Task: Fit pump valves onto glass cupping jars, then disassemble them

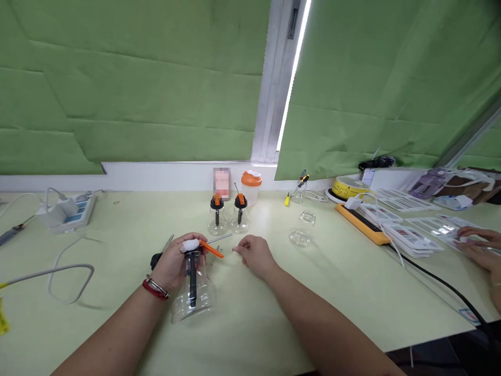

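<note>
My left hand (pixel 172 265) is wrapped round the top of a clear glass bottle (pixel 195 297) with a black handle (pixel 192 282), a white piece (pixel 190 246) and an orange lever (pixel 212 249) at its top. The bottle leans slightly. A thin metal rod (pixel 219 238) sticks out to the right beyond the lever. My right hand (pixel 256 255) is low over the table, thumb and finger pinched on a tiny object (pixel 234 249) too small to name. Small metal bits (pixel 219 249) lie between the hands. A black-handled tool (pixel 156 258) lies behind my left hand.
Two glass bottles with orange-black tops (pixel 217 222) (pixel 239 222) and an orange-lidded cup (pixel 251 190) stand behind. An open glass bottle (pixel 301 235) stands right. An orange power strip (pixel 362 224) and another person's hands (pixel 481 245) are farther right; a white power strip (pixel 78 213) and cables lie left.
</note>
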Motion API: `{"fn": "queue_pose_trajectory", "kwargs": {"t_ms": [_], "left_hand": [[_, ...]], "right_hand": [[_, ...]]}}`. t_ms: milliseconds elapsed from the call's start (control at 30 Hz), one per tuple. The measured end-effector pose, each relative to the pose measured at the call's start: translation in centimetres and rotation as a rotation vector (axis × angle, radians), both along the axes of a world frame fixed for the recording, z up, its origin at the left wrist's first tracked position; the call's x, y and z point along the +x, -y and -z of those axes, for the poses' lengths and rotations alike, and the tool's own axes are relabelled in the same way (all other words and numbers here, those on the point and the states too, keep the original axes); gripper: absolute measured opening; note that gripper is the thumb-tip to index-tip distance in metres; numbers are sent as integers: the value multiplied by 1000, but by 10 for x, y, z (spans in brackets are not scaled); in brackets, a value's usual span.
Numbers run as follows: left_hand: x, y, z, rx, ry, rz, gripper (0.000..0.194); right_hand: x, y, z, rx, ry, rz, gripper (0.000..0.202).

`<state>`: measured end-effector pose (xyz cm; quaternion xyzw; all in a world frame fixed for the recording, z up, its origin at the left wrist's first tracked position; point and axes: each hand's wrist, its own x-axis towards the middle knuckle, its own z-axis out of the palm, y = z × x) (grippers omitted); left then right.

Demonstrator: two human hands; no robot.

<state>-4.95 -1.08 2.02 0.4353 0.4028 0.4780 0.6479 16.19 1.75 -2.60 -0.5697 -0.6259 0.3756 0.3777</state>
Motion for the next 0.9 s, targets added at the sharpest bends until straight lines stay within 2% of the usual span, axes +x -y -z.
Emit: {"fn": "queue_pose_trajectory", "kwargs": {"t_ms": [167, 333, 467, 567, 667, 733, 800, 833, 900], "left_hand": [[-2, 2, -5, 57, 79, -96, 20], [-4, 2, -3, 73, 94, -94, 19], [-7, 2, -3, 74, 144, -107, 17], [-13, 2, -5, 78, 245, -149, 18], [-20, 2, -7, 80, 321, -168, 19], [-22, 2, -8, 82, 337, -160, 19], [-20, 2, -8, 86, 329, -156, 20], [-18, 2, -8, 93, 320, -168, 20], [-9, 3, -9, 127, 300, -235, 20]], "right_hand": [[-10, 0, 2, 72, 251, -32, 15], [-13, -3, 1, 57, 342, -18, 9], [-12, 5, -2, 85, 424, -9, 17], [-20, 22, -4, 307, 541, -154, 13], [-34, 41, -4, 512, 592, -450, 19], [-39, 49, -5, 543, 538, -577, 28], [-38, 53, -8, 479, 371, -580, 33], [-36, 54, -10, 406, 239, -562, 33], [-28, 53, -15, 159, -111, -551, 42]]}}
